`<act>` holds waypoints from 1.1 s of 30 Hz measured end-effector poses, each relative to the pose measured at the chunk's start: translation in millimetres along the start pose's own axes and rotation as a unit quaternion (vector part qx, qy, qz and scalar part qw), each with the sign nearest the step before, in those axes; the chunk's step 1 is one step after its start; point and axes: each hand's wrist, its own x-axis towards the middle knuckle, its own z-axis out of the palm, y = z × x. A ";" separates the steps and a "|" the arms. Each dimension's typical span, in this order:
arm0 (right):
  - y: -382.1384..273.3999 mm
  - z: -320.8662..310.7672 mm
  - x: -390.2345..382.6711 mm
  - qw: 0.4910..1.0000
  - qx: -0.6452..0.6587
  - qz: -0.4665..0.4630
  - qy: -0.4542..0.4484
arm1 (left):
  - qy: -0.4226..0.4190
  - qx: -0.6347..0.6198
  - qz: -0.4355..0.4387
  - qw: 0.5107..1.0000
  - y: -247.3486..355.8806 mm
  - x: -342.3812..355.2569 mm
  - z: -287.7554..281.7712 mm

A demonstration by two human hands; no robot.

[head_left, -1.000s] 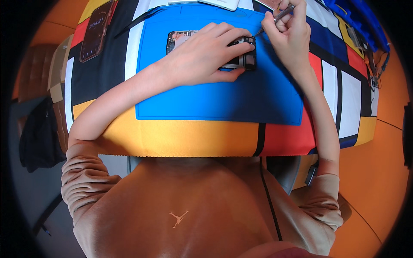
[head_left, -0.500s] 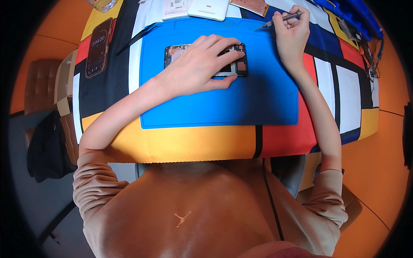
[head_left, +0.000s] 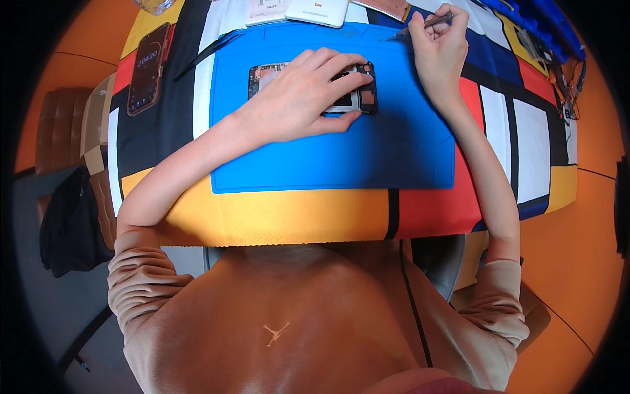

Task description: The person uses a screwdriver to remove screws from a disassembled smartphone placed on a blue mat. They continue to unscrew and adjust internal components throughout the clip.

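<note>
An opened phone (head_left: 368, 97) with its inner parts exposed lies sideways on the blue mat (head_left: 295, 171). My left hand (head_left: 305, 95) is spread over its middle, the thumb along its near edge and the fingertips toward its far right end, holding it against the mat. Much of the phone is hidden beneath this hand. Beyond the phone, to the right, my right hand (head_left: 443, 56) grips a slim dark screwdriver (head_left: 436, 21) like a pen. The screwdriver's thin tip points left over the mat's far right part; whether it touches the mat, I cannot tell.
Black tweezers (head_left: 207, 54) lie left of the mat, near a smartphone (head_left: 146, 72) with its screen lit. At the far edge are a white phone cover (head_left: 318, 12) and a copper-coloured panel (head_left: 387, 8). A blue rack (head_left: 538, 26) and wires (head_left: 569, 85) occupy the far right.
My right hand and the screwdriver have shifted very slightly left and away from me. My left hand stays on the opened phone. The whole view has moved a little.
</note>
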 end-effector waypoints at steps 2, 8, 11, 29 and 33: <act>1.0 0.8 0.3 1.000 -0.027 -0.003 0.012 | 0.001 0.002 0.000 1.000 0.1 0.1 0.1; 5.0 -0.8 2.8 0.989 0.140 0.045 0.023 | 0.003 0.007 0.000 1.000 -0.1 0.0 -0.1; 8.2 -7.6 0.7 0.995 0.094 0.007 -0.033 | 0.003 0.011 -0.003 1.000 0.4 -0.4 0.7; -13.8 4.2 -33.4 0.970 0.226 -0.060 -0.060 | 0.045 0.020 0.024 0.999 -2.3 -1.2 2.0; -12.9 3.8 -32.8 0.973 0.214 -0.064 -0.055 | 0.046 0.016 0.022 0.999 -2.2 -1.2 2.6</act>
